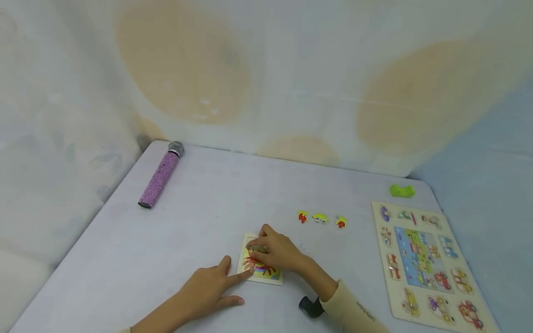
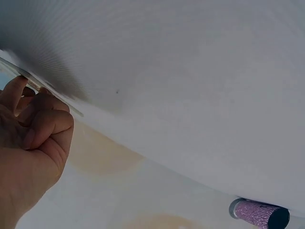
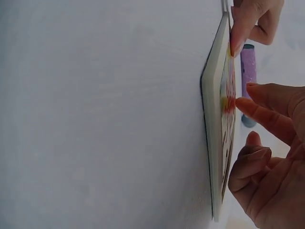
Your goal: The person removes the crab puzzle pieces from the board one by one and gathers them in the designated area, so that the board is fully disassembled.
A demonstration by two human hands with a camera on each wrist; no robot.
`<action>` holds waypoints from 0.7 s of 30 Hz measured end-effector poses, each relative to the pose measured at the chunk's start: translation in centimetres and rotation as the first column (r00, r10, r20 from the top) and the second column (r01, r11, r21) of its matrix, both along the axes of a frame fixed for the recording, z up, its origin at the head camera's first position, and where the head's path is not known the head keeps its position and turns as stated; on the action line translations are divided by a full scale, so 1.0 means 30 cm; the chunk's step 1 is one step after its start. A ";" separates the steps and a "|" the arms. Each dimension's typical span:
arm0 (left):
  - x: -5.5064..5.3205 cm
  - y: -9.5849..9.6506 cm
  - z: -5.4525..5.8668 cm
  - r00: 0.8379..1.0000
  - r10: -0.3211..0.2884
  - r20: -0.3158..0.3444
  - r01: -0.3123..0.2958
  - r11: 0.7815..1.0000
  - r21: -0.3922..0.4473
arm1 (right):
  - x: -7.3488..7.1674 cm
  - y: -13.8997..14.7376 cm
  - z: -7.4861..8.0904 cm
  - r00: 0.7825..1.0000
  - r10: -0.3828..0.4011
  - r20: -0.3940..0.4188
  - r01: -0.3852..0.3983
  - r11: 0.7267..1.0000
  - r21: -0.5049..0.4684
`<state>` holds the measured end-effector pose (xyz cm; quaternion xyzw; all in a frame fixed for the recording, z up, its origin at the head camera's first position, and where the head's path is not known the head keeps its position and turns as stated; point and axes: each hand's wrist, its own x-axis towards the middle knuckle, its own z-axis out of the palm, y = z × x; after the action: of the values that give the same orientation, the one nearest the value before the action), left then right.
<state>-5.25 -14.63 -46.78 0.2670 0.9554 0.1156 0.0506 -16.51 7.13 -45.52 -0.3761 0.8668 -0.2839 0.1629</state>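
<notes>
A small wooden jigsaw puzzle (image 1: 266, 280) with a red and yellow picture lies flat on the table; part of it is hidden beneath the hands. My left hand (image 1: 208, 289) touches its lower left part with an outstretched index finger. Over the upper part is my right hand (image 1: 279, 249), and in the right wrist view a fingertip (image 3: 241, 103) presses on the picture, with no piece visible between finger and thumb. Beyond the right hand lie three loose jigsaw pieces: a left one (image 1: 302, 216), a middle one (image 1: 320, 218) and a right one (image 1: 341, 222).
A purple glittery microphone (image 1: 160, 179) lies at the back left. On the right is a large wooden puzzle board (image 1: 384, 208) with vehicle pictures, and behind it a green piece (image 1: 402, 190). A black object (image 1: 311, 307) is partly covered by the right forearm.
</notes>
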 end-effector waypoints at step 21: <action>-0.024 -0.016 0.006 0.999 -0.019 -0.031 0.021 0.997 0.079 | 0.006 0.010 -0.027 0.995 0.062 0.076 -0.049 0.987 -0.154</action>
<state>-5.96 -15.10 -46.61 0.2801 0.9480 0.1489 0.0267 -16.33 7.42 -46.31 -0.3998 0.8246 -0.3595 0.1761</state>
